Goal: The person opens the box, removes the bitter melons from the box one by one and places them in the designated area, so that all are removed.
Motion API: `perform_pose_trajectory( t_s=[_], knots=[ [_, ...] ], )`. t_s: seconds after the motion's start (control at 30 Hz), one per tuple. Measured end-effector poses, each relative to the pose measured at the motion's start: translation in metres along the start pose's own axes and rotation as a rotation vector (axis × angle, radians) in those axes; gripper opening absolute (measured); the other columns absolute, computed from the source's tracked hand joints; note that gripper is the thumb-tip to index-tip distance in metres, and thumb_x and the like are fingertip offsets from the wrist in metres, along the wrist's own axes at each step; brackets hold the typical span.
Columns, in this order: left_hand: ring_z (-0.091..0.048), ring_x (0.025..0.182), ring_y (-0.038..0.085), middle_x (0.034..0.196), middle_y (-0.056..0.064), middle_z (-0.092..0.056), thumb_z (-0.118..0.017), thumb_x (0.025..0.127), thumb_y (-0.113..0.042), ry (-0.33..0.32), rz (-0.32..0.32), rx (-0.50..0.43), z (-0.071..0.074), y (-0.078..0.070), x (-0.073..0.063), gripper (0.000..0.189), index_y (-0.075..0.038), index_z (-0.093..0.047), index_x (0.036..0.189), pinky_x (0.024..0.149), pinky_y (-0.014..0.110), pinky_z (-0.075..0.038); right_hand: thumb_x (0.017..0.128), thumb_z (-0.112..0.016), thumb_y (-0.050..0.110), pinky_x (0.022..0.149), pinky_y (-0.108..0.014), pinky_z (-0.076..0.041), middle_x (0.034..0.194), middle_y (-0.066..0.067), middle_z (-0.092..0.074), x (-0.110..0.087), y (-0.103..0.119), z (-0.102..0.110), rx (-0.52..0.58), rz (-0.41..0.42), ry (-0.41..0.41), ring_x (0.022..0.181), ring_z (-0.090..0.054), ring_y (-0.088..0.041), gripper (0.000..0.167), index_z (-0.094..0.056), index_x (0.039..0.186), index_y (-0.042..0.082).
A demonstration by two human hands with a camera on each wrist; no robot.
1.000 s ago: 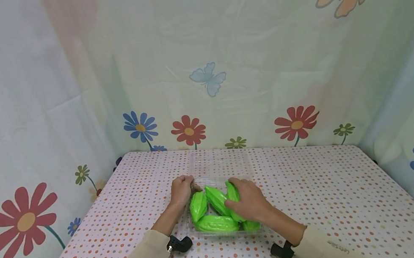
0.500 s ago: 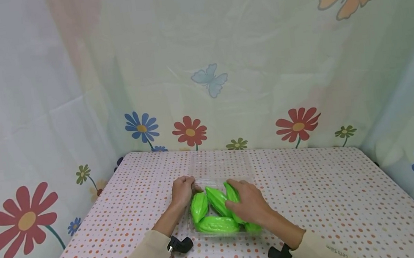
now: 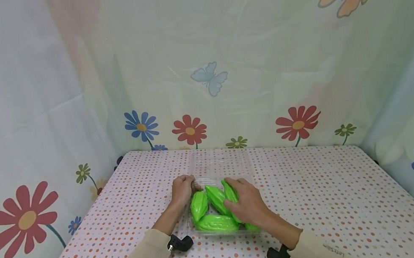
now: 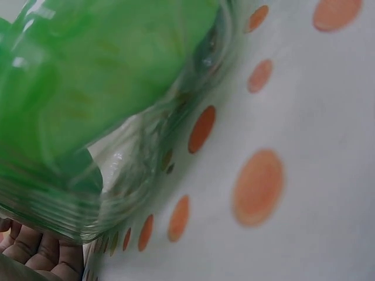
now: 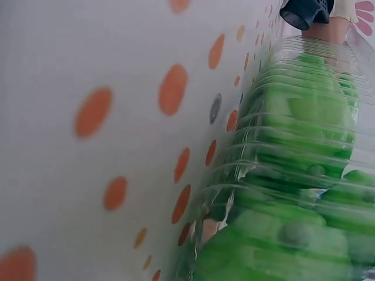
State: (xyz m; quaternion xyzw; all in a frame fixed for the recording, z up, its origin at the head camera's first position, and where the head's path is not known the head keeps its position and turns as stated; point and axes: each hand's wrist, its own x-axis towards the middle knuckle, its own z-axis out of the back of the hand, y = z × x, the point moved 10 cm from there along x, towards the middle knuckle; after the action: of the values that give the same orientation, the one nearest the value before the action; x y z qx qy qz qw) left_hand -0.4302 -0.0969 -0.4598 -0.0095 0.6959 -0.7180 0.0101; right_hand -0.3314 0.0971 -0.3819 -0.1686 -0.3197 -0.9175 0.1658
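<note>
A clear plastic box [image 3: 222, 233] stands on the table with several bright green, ridged bitter melons in it. My left hand [image 3: 181, 191] grips the box's left side near the back corner; its fingers [image 4: 36, 250] show below the box wall in the left wrist view. Inside the box at the right, my right hand [image 3: 250, 203] holds a bitter melon [image 3: 229, 190], covering part of it. Beside that lies a slanted melon [image 3: 215, 197]. One melon [image 3: 199, 205] lies along the left wall, another [image 3: 217, 223] along the front. Part of another melon [image 3: 252, 227] shows under my right wrist.
The box's clear lid [image 3: 220, 161] lies folded back behind it. A dotted cloth covers the table [image 3: 315, 202]. Flower-printed curtains [image 3: 244, 56] hang behind the table and at both sides. Each wrist carries a black camera [image 3: 181, 243].
My right hand has shifted slightly left with the bitter melon, whose tip now sits closer to the slanted one. My left hand has stayed on the box.
</note>
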Motion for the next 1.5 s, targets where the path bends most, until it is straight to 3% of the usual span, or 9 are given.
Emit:
perform_pose_trajectory(
  t_s=[0.17,0.47,0.83,1.07,1.3,1.5],
  knots=[
    [-0.07,0.07,0.015,0.072,0.004,-0.068,-0.048,0.107,-0.017,-0.001,-0.012,0.006,0.0,-0.003,-0.001,0.03,0.01,-0.061,0.103,0.072,0.029,-0.06,0.08,-0.071,0.013,0.062,-0.029,-0.046,0.114,-0.018,-0.064,0.001,0.002,0.003,0.012,0.009,-0.016,0.082,-0.054,-0.018,0.06,-0.06,0.138,0.005],
    [-0.07,0.07,0.015,0.072,0.005,-0.067,-0.049,0.107,-0.016,-0.003,-0.007,-0.024,0.0,-0.002,0.001,0.028,0.0,-0.057,0.086,0.073,0.031,-0.061,0.079,-0.07,0.012,0.06,-0.028,-0.045,0.118,-0.019,-0.063,0.004,0.005,0.008,0.067,0.008,-0.036,0.08,-0.052,-0.018,0.061,-0.06,0.139,0.008],
    [-0.07,0.069,0.015,0.07,0.003,-0.066,-0.048,0.107,-0.015,-0.002,-0.013,-0.023,0.0,-0.004,0.0,0.028,0.001,-0.058,0.088,0.075,0.033,-0.062,0.076,-0.07,0.011,0.058,-0.027,-0.045,0.113,-0.016,-0.064,0.003,0.012,0.014,0.067,0.052,-0.083,0.077,-0.051,-0.015,0.06,-0.062,0.136,0.007],
    [-0.069,0.068,0.014,0.072,0.004,-0.065,-0.047,0.107,-0.014,0.005,-0.013,-0.035,-0.002,-0.003,0.0,0.028,0.012,-0.059,0.103,0.075,0.032,-0.062,0.077,-0.073,0.012,0.061,-0.027,-0.047,0.114,-0.016,-0.065,0.004,0.01,0.016,0.046,0.047,-0.098,0.079,-0.053,-0.016,0.061,-0.061,0.137,0.007],
    [-0.068,0.068,0.013,0.073,0.004,-0.063,-0.047,0.107,-0.013,0.013,0.009,-0.061,-0.003,-0.003,-0.003,0.029,0.014,-0.058,0.112,0.076,0.034,-0.062,0.077,-0.072,0.011,0.056,-0.027,-0.046,0.115,-0.019,-0.064,0.006,0.006,0.018,0.072,0.032,-0.093,0.073,-0.051,-0.016,0.063,-0.059,0.138,0.006],
    [-0.068,0.068,0.015,0.073,0.005,-0.063,-0.049,0.107,-0.013,0.001,0.012,-0.075,-0.002,-0.002,-0.003,0.026,0.01,-0.058,0.102,0.075,0.035,-0.062,0.077,-0.072,0.011,0.056,-0.027,-0.044,0.115,-0.018,-0.064,0.007,0.006,0.019,0.056,0.044,-0.094,0.073,-0.049,-0.015,0.06,-0.061,0.136,0.007]
  ],
)
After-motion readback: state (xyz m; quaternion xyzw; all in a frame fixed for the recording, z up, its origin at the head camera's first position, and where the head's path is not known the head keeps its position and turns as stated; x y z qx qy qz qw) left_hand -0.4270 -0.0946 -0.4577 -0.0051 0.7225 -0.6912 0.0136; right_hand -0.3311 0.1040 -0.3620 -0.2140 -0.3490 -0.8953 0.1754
